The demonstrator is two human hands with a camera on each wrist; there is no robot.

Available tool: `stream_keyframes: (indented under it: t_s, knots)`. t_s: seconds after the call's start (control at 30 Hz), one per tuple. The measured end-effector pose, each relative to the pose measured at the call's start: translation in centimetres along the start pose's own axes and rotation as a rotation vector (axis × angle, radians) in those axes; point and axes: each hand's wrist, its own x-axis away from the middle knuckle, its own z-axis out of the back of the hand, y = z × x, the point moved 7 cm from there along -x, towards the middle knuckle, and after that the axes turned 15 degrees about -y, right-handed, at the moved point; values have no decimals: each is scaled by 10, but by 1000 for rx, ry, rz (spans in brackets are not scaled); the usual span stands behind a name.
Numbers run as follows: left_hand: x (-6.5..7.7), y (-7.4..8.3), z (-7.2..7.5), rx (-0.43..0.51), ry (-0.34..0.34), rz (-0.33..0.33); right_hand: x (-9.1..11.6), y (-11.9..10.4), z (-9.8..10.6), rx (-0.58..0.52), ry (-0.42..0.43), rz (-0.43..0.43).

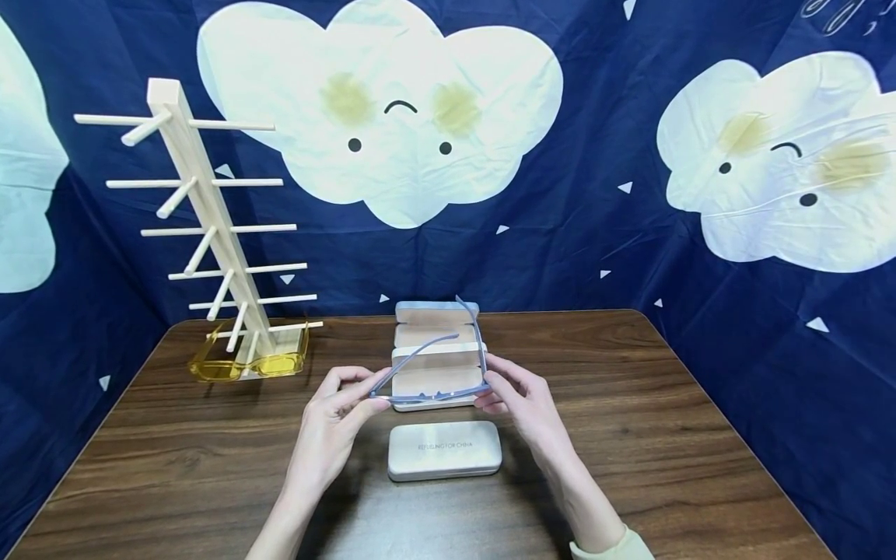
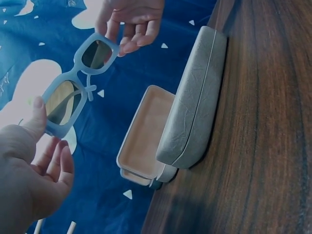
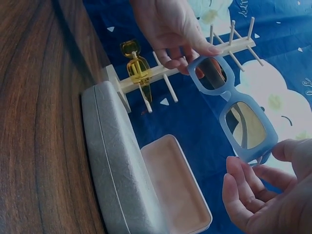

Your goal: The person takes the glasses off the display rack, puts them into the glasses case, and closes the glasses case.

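left fingers [image 1: 362, 411], right fingers [image 1: 500, 384] | hold blue glasses [image 1: 439, 396] | behind: open cases [image 1: 448, 359], seemingly two

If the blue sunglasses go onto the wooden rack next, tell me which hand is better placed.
Left, probably: the left hand grips the end of the blue sunglasses nearer the wooden rack, which stands on that side. The right hand grips the far end.

Holding the sunglasses [image 3: 230, 94] above the surface [image 1: 616, 420], between left fingers [image 1: 360, 389] and right fingers [image 1: 514, 372], overlapping the middle eyeglass case [image 1: 441, 379] in the head view. Having the front eyeglass case [image 1: 444, 460] nearest, the rear eyeglass case [image 1: 423, 335] just behind the middle one. Facing the display rack [image 1: 203, 190] on the surface's far left, with second sunglasses [image 1: 276, 364] at its foot, and a backdrop cloth [image 1: 490, 264] behind.
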Motion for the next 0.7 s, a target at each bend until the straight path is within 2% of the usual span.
stream_keyframes:
  t_s: [0.23, 0.43, 0.53, 0.7]
  knots:
    - [0, 4, 1, -41, 31, -82, 1, -1, -1, 11, 19, 4]
    - [1, 5, 2, -40, 40, -116, 2, -1, -2, 18, 17, 5]
    - [1, 5, 3, -49, 61, -120, 2, -2, -3, 32, -3, 5]
    - [2, 4, 5, -58, 98, -92, 2, -5, -8, 83, -76, 0]
